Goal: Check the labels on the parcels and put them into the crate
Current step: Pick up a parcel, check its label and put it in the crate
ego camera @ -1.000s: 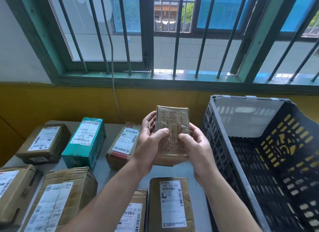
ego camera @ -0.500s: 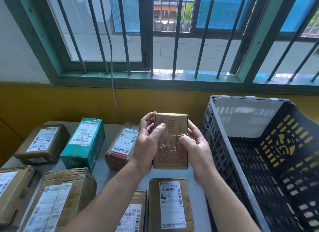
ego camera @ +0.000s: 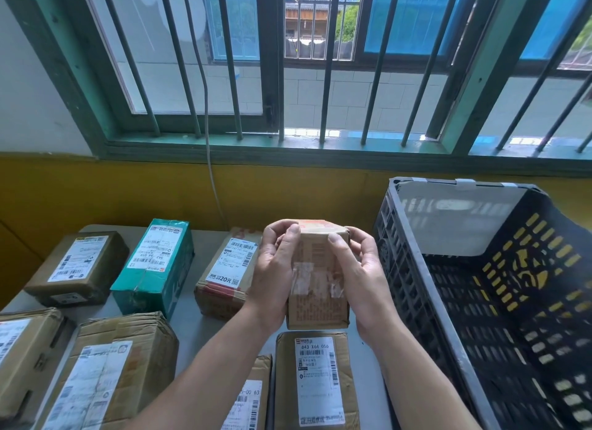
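Note:
A small brown cardboard parcel (ego camera: pixel 317 288) is held up above the table between both hands. My left hand (ego camera: pixel 275 269) grips its left side, my right hand (ego camera: pixel 362 269) its right side, thumbs on the face turned to me. That face shows printed text and clear tape; its top edge tilts away. The black plastic crate (ego camera: pixel 413 301) stands to the right with no parcels visible in it. Several more labelled parcels lie on the table: a teal box (ego camera: pixel 153 266), a brown box with a 20 sticker (ego camera: pixel 224 279), and one right below my hands (ego camera: pixel 315 381).
More brown parcels (ego camera: pixel 77 266) (ego camera: pixel 112 365) fill the left of the grey table (ego camera: pixel 189 330). A yellow wall and a barred window (ego camera: pixel 288 77) rise behind. A thin cable (ego camera: pixel 208 141) hangs down the wall. A pale sheet lines the crate's far wall (ego camera: pixel 455 224).
Both hands have turned the held parcel, tipping its top away and lowering it a little. My thumbs moved up to its top edge. Nothing else shifted.

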Action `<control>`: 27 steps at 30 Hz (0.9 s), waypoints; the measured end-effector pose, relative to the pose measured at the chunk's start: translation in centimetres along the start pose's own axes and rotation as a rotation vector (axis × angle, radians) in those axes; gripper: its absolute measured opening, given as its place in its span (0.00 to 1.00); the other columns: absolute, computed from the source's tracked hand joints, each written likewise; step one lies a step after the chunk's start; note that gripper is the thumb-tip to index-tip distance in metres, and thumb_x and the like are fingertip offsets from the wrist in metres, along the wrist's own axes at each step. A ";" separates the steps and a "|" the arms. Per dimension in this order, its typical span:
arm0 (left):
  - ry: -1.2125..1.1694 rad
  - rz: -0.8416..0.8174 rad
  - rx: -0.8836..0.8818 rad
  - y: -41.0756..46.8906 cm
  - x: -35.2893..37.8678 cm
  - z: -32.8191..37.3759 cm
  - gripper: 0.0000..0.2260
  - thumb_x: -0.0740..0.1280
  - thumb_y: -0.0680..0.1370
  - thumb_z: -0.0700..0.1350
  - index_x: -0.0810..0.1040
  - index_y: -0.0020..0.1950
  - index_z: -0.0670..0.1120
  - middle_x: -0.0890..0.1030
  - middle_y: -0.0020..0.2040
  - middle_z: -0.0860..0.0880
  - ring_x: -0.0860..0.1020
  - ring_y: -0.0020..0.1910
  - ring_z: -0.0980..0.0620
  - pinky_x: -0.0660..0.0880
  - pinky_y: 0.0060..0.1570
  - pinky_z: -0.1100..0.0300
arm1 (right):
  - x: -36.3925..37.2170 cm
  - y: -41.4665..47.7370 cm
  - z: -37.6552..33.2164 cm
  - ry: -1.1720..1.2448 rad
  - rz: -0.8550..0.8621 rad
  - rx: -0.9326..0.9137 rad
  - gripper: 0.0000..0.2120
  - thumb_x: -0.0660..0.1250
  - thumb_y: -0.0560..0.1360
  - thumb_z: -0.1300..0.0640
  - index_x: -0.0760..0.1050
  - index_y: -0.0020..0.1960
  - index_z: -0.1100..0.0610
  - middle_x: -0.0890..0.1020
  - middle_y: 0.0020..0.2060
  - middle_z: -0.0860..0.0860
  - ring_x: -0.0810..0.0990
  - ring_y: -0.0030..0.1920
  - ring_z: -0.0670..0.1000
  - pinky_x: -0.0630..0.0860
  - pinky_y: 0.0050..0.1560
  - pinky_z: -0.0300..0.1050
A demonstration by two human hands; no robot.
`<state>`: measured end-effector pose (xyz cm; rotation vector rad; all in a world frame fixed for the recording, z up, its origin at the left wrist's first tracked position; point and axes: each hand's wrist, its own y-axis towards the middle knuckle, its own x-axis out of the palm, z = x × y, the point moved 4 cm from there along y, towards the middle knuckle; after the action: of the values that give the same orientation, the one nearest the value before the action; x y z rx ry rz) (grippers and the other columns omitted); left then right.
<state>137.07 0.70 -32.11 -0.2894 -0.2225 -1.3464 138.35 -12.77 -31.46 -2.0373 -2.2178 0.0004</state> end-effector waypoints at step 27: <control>-0.063 -0.018 -0.140 -0.1 -0.2 -1.0 0.20 0.64 0.83 0.42 0.67 0.74 0.53 0.85 0.60 0.46 0.86 0.53 0.46 0.82 0.41 0.56 | -0.7 -0.8 0.3 0.016 0.089 0.079 0.10 0.64 0.81 0.50 0.75 0.61 0.47 0.85 0.52 0.49 0.85 0.49 0.48 0.79 0.40 0.43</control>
<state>136.95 0.55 -33.06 -0.4488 -0.1838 -1.3740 137.55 -13.54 -31.77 -2.0843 -2.0809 0.0782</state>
